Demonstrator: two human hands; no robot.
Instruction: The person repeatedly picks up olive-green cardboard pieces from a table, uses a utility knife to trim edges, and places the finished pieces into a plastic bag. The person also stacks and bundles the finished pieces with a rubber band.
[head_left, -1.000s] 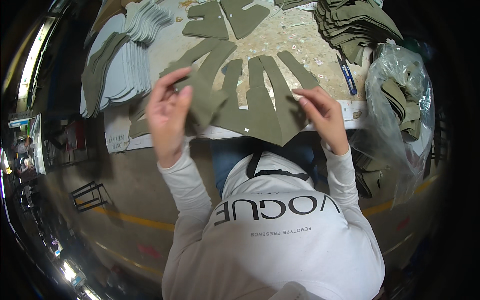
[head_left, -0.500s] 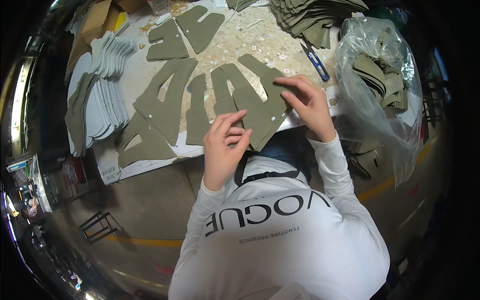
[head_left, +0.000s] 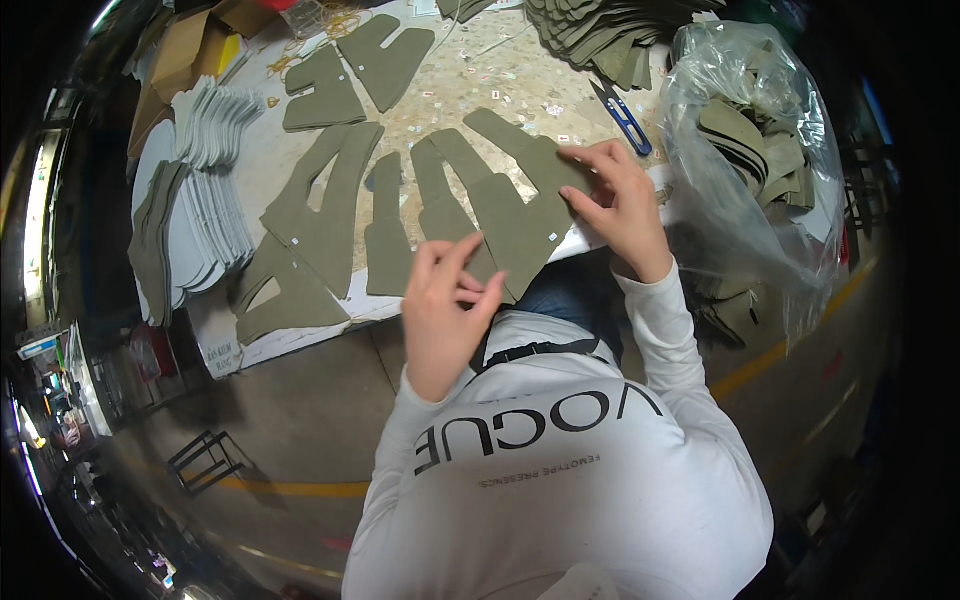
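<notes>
Several flat olive-green fabric pieces with slots lie on the table. The one nearest me, a forked fabric piece [head_left: 518, 215], reaches the front edge and bears a small white sticker near its right side. My right hand [head_left: 625, 205] rests at its right edge, thumb and index finger spread on the cloth. At its lower left, my left hand [head_left: 445, 310] is held with fingers apart and nothing visible between them; I cannot tell whether its fingertips touch the cloth. Beside that hand lies a narrow olive piece [head_left: 387, 240]. Farther left is a slotted olive piece [head_left: 335, 220].
Blue-handled thread snips [head_left: 628, 122] lie beyond my right hand. A clear plastic bag [head_left: 690, 120] of olive pieces stands at the right. Stacked olive pieces [head_left: 585, 40] are at the back, pale grey stacks [head_left: 215, 225] at the left, and a cardboard box [head_left: 192, 55] behind them.
My left hand has drawn slightly toward me. On the forked piece, the sticker has shifted right, and a strip showing along its lower right edge is now covered. The view has shifted slightly.
</notes>
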